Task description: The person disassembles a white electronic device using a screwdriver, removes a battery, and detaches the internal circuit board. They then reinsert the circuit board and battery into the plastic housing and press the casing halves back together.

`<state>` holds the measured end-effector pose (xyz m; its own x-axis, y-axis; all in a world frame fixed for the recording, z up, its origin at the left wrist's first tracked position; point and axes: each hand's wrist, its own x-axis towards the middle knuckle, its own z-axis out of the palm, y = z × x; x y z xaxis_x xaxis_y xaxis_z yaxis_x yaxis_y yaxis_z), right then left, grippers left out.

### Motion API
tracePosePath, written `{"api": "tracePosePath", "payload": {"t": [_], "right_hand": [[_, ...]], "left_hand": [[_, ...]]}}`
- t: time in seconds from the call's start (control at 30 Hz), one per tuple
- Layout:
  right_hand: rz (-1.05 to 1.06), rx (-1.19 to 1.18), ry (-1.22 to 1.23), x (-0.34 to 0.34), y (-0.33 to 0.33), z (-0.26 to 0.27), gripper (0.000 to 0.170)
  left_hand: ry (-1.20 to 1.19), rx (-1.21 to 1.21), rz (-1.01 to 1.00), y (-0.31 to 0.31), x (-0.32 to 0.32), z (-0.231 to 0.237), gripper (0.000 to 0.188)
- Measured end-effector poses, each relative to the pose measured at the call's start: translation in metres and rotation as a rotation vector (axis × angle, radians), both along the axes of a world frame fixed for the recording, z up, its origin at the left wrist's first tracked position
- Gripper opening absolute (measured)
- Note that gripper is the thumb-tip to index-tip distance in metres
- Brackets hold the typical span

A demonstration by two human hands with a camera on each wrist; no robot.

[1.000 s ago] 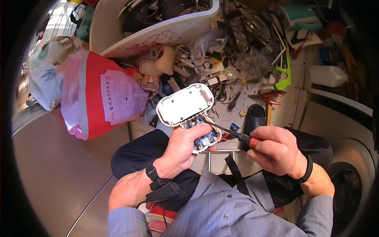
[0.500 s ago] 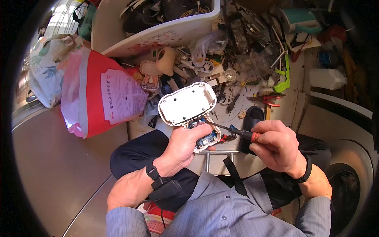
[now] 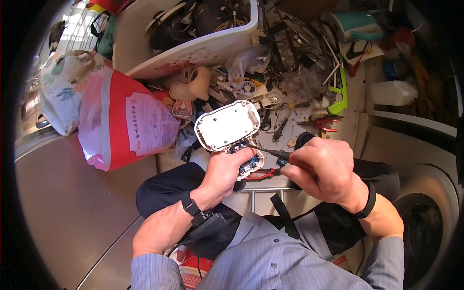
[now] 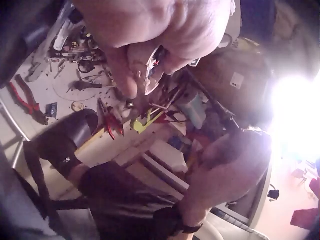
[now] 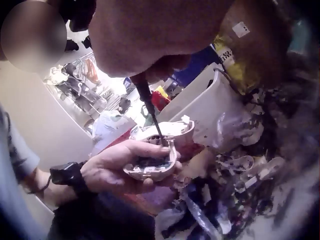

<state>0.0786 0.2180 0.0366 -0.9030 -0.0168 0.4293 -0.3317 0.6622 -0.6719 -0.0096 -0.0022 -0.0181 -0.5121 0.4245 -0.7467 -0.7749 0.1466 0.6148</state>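
Observation:
My left hand [image 3: 223, 170] grips an opened white plastic casing [image 3: 228, 126], its thumb lying across the blue circuit board [image 3: 249, 167] in the lower half. The casing's pale, bare half tilts up beyond the thumb. In my right hand [image 3: 326, 169] is a screwdriver [image 3: 271, 152], its handle mostly covered by the curled fingers. The dark shaft points left, its tip at the board beside the left thumb. From the right wrist view, the screwdriver [image 5: 148, 102] slants down into the casing [image 5: 159, 172] between its two halves.
Red-handled pliers [image 3: 263, 174] lie on the floor below the casing. Beyond are a heap of parts [image 3: 290, 63], a white tub [image 3: 193, 53], a red and white bag [image 3: 140, 116] and a green plastic piece [image 3: 340, 94]. A metal rail [image 3: 270, 190] crosses between the knees.
My right hand has moved a little left and covers more of the screwdriver handle. The casing has shifted slightly, and more of the pliers beneath shows. My left hand keeps its grip.

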Motion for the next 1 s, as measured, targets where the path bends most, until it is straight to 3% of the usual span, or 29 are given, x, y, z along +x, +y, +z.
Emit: {"api": "tracePosePath", "payload": {"t": [0.13,0.23,0.43,0.73,1.0], "right_hand": [[-0.059,0.076,0.070,-0.007,-0.006,-0.001,0.026],[0.112,0.024,0.081,-0.009,-0.001,-0.004,0.030],[0.175,-0.084,0.062,-0.017,0.006,-0.007,0.030],[0.081,0.031,0.037,-0.012,0.005,-0.006,0.024],[0.146,-0.054,0.096,-0.020,0.004,-0.006,0.024]], "left_hand": [[-0.025,-0.039,-0.014,0.006,-0.001,0.004,0.011],[-0.010,-0.038,-0.036,0.006,-0.004,0.004,0.012],[-0.014,-0.031,-0.072,0.003,0.000,0.002,0.014],[-0.038,-0.032,-0.104,-0.001,-0.003,0.004,0.018],[-0.022,-0.018,-0.118,-0.004,-0.009,0.002,0.015]]}}
